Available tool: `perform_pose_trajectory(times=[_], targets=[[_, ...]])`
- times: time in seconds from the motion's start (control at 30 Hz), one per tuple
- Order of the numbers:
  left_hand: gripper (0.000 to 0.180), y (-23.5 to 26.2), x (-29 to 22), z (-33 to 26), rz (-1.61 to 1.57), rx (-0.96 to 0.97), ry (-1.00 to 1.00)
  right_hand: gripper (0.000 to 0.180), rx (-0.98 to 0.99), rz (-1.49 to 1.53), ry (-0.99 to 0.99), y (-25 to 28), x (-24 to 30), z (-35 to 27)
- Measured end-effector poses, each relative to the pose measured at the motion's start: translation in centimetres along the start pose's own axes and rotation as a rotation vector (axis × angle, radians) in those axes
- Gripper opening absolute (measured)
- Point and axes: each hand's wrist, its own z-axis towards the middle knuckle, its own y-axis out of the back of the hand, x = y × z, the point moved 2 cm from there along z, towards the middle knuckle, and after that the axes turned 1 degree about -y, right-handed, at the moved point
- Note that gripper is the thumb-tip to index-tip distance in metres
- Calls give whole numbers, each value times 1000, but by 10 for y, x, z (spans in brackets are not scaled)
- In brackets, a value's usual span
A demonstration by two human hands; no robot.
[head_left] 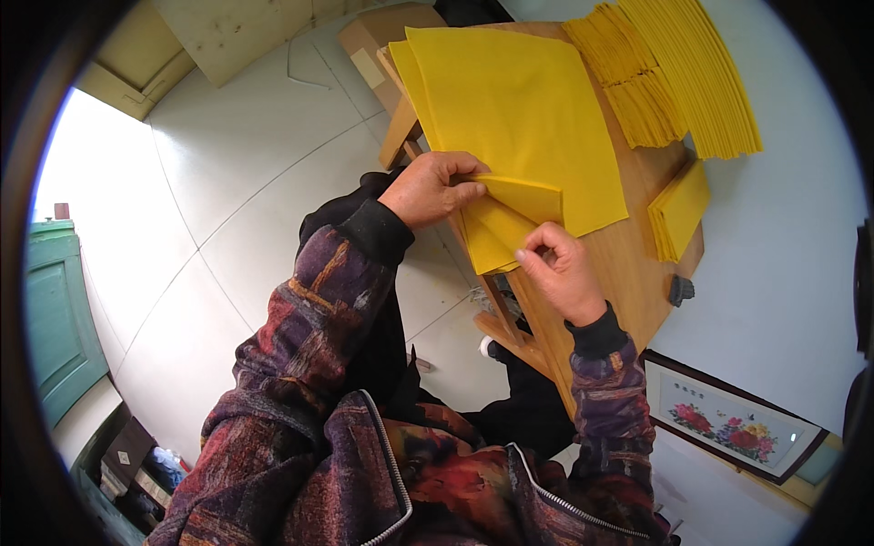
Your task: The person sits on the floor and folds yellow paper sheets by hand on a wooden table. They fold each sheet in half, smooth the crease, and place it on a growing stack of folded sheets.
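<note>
Head view: a person in a multicoloured patterned jacket worked on broad yellow cloth sheets (pixel 519 114), which lay layered on a light-brown wooden table (pixel 605 264) and reached over its left edge. The bare left hand (pixel 437 188), at the cloth's near left, gripped a small folded yellow flap (pixel 523 193) between thumb and fingers. The bare right hand (pixel 564 273), to the near right, brought thumb and forefinger together at the cloth's near edge; whether they had fabric between them could not be told. Folding looked partly done: a long, neat stack of folded yellow cloth (pixel 696 73) stood at the far right, smaller bundled yellow folds (pixel 633 77) just to its left, and a short folded yellow pile (pixel 680 209) nearer along the table's right side. Only the near part of the piece in hand was turned over, and the wide sheets beyond it lay flat, apparently left to be folded. A small dark-grey object (pixel 680 290) sat at the right edge.
</note>
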Motion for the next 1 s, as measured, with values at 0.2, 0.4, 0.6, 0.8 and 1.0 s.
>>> perform_pose_trajectory(times=[0.2,0.4,0.6,0.8,1.0], targets=[[18,2,-6,-1,62,4,-7,11,-276,-292,124,17,22,13],[20,-1,-4,-1,107,-2,-91,10,-502,-398,213,12,23,18],[19,0,1,1,22,10,-14,20,-273,-665,428,-27,15,-22],[19,-1,-1,1,-4,5,0,17,-229,-752,539,-36,1,-21],[18,1,0,1,16,6,6,11,-152,-600,441,-25,6,-16]])
